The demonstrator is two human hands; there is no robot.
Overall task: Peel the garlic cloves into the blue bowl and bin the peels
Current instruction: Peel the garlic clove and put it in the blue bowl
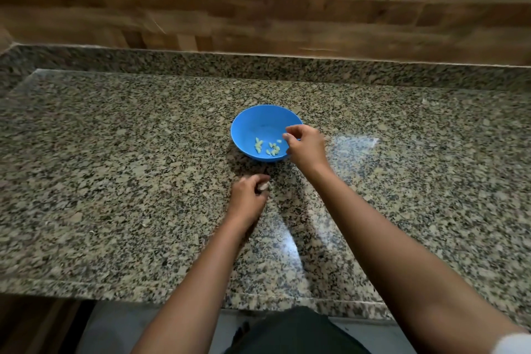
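Blue round plastic bowl [247, 129] sits on the speckled granite countertop [115, 152], toward its middle, with a small heap of pale peeled garlic cloves [271, 148] lying in its near side. My right hand [306, 146] hovers over the bowl's right rim, fingers curled and thumb meeting forefinger; whether anything is pinched there I cannot tell. My left hand [247, 195] is just in front of the bowl, low over the stone, its fingers curled round a pale garlic piece [263, 187], clove or skin I cannot tell. Behind the counter runs a brown wood-patterned wall [115, 17].
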